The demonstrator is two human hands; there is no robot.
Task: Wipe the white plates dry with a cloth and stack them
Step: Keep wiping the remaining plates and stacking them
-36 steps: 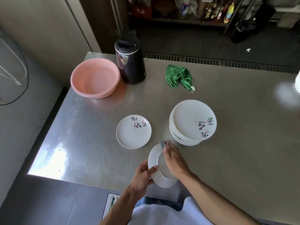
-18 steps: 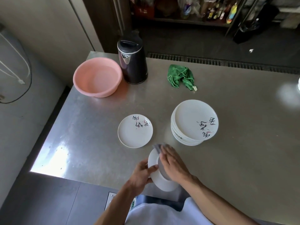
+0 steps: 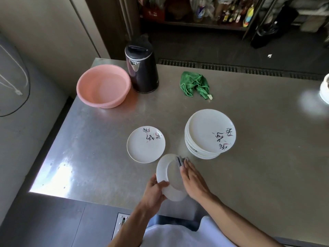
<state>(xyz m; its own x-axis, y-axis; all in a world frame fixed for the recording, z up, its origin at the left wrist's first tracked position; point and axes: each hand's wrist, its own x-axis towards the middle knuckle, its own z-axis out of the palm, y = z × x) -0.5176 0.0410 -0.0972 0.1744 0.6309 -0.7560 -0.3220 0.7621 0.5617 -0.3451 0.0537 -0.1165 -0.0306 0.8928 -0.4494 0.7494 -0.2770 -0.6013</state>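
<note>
Though mostly hidden under the flat, straight-fingered right hand [image 3: 193, 180], showing as a grey-blue fold past the fingertips: cloth [image 3: 180, 160], pressed against the plate [image 3: 164, 169]. Held tilted above the near edge of the table [image 3: 267, 166], plain white side toward the camera, lower rim clasped by the curled left hand [image 3: 153, 193]; other side out of sight. Cannot make out the bottles on the far shelf, blurred and dim. Cut off at the right edge: a white object [image 3: 324, 90], rounded. Forearms cropped at the bottom.

Beyond the plate to the left, flat on the steel, a lone plate [image 3: 142, 150]: round, glossy, black and pink brushwork near its far rim. Beyond to the right, a stack [image 3: 206, 132] of the same, slightly uneven, near the right fingertips but apart. Broad brushed steel right of the stack; glare patch at the near left corner. Well back: crumpled green rag [image 3: 195, 84], smooth pink basin [image 3: 103, 86] hard against a dark kettle [image 3: 142, 72], touching or not, cannot tell.
</note>
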